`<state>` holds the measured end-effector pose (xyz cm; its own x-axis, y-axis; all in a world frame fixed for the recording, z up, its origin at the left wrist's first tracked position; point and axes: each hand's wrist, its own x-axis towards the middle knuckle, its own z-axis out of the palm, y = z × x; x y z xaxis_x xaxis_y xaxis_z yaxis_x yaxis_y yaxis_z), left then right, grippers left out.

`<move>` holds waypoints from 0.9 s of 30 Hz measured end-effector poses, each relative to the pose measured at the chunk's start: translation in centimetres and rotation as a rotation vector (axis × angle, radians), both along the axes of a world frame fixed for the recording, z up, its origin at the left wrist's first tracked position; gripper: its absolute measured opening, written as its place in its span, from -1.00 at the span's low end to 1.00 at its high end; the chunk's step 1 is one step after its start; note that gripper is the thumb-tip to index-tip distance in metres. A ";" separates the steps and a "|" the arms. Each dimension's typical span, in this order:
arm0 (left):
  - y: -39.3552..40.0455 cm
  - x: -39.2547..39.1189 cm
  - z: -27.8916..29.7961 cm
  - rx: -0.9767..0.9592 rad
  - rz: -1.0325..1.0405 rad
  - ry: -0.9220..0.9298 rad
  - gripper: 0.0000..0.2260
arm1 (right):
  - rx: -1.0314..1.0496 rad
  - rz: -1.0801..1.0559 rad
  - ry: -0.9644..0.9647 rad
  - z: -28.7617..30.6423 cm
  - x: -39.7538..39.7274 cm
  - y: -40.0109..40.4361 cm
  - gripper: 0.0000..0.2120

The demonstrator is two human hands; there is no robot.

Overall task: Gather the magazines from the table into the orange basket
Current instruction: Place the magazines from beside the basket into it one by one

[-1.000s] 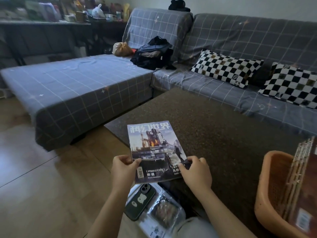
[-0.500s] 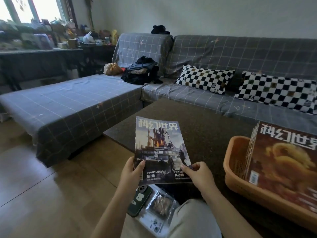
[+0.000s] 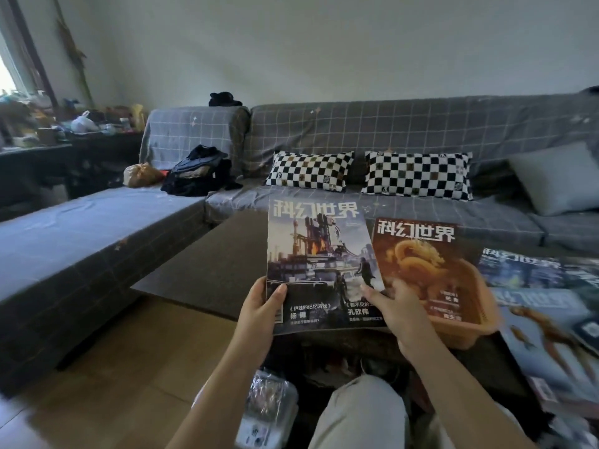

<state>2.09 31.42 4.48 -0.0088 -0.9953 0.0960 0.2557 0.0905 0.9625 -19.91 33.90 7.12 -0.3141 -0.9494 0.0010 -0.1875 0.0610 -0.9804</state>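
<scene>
Both hands are grasping 1 magazine (image 3: 319, 267) by its lower corners, left hand (image 3: 259, 314) and right hand (image 3: 400, 311), lifting it above the table's (image 3: 207, 270) near edge, just left of the orange basket (image 3: 466, 332). Best keeping it upright and sliding it in front of the brown-covered magazine (image 3: 418, 254) already standing inside.

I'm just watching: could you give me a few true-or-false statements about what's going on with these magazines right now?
1. Both hands hold one magazine: left hand, right hand. True.
2. The orange basket has nothing in it. False: a brown-covered magazine stands in it.
3. More magazines lie right of the basket. True.
4. The sofa's checkered pillows are striped red. False: black and white.
</scene>
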 end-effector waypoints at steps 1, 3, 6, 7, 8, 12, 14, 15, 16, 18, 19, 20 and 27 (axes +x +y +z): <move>0.2 -1.1 0.2 -0.001 -0.017 -0.002 -0.86 | -0.004 -0.019 0.005 0.1 -0.9 0.6 -0.45; 0.5 -3.2 0.4 -0.001 -0.059 -0.007 -0.85 | -0.018 -0.058 0.013 0.3 -2.8 1.5 -0.47; 0.3 -6.3 0.6 0.014 -0.104 -0.020 -0.84 | -0.037 -0.098 0.022 0.3 -5.5 2.4 -0.64; 0.2 -7.3 0.6 0.020 -0.118 -0.030 -0.84 | -0.039 -0.118 0.033 0.3 -6.3 2.6 -0.66; 0.0 -8.2 0.6 0.025 -0.134 -0.037 -0.84 | -0.041 -0.143 0.043 0.2 -7.1 2.7 -0.67; -1.5 -11.6 0.2 0.044 -0.180 -0.081 -0.77 | -0.060 -0.205 0.049 -0.4 -10.1 2.3 -0.70; -2.7 -13.3 0.2 0.030 -0.203 -0.113 -0.73 | -0.057 -0.215 0.048 -0.8 -11.5 1.7 -0.72; -3.3 -14.2 0.2 0.018 -0.210 -0.152 -0.75 | -0.072 -0.211 0.055 -1.0 -12.3 1.3 -0.75; -3.9 -15.0 0.3 0.004 -0.211 -0.201 -0.78 | -0.090 -0.205 0.068 -1.2 -13.1 0.7 -0.76; -5.2 -16.5 0.4 -0.043 -0.195 -0.328 -0.82 | -0.071 -0.212 0.104 -1.6 -14.4 -0.6 -0.65; -5.9 -17.2 0.3 -0.070 -0.172 -0.415 -0.86 | -0.047 -0.229 0.126 -1.9 -15.0 -1.2 -0.56; -6.6 -17.9 0.2 -0.094 -0.147 -0.500 -0.89 | -0.033 -0.243 0.157 -2.1 -15.6 -1.9 -0.49; -10.2 -19.7 -0.1 -0.088 -0.053 -0.918 -0.86 | 0.038 -0.217 0.474 -3.4 -17.4 -5.3 -0.35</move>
